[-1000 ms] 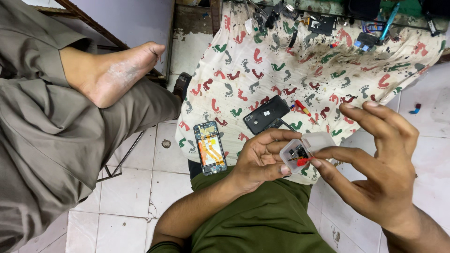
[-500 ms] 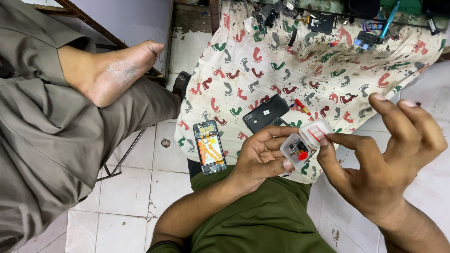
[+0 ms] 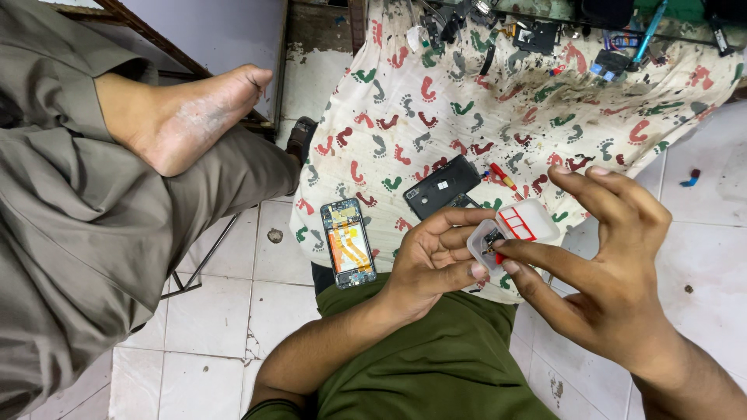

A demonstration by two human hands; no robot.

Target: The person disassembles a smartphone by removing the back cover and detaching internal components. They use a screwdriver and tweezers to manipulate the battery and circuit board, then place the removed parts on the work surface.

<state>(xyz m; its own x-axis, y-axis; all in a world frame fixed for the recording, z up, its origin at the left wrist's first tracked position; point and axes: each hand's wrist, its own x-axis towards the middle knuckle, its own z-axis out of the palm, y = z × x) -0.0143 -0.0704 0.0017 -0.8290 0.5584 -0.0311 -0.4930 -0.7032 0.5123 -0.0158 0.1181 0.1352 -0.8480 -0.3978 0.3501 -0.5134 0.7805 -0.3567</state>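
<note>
From my remote seat I see my left hand (image 3: 428, 260) cradling a small clear plastic box with red markings on its open lid (image 3: 513, 229), its fingers curled closed around the box's near end. My right hand (image 3: 615, 272) reaches in from the side: thumb and forefinger pinch together at the box's mouth, closed on something tiny and dark that I cannot make out, while the other fingers fan open above.

The box sits in the air just over my lap, above the edge of the cream cloth printed with red and green footprints (image 3: 467, 117) that covers the surface. On that cloth lie a phone frame with its back off, showing orange flex and boards (image 3: 348, 243), a black phone back cover (image 3: 441, 187) and a small red-handled screwdriver (image 3: 502, 176); more tools and parts are scattered at the far edge.

As I judge it, the phone is already opened and stripped, the box is open, and a small part is being picked out. Fitting and closing the phone remain. A second person's bare foot (image 3: 183, 117) rests at the left.
</note>
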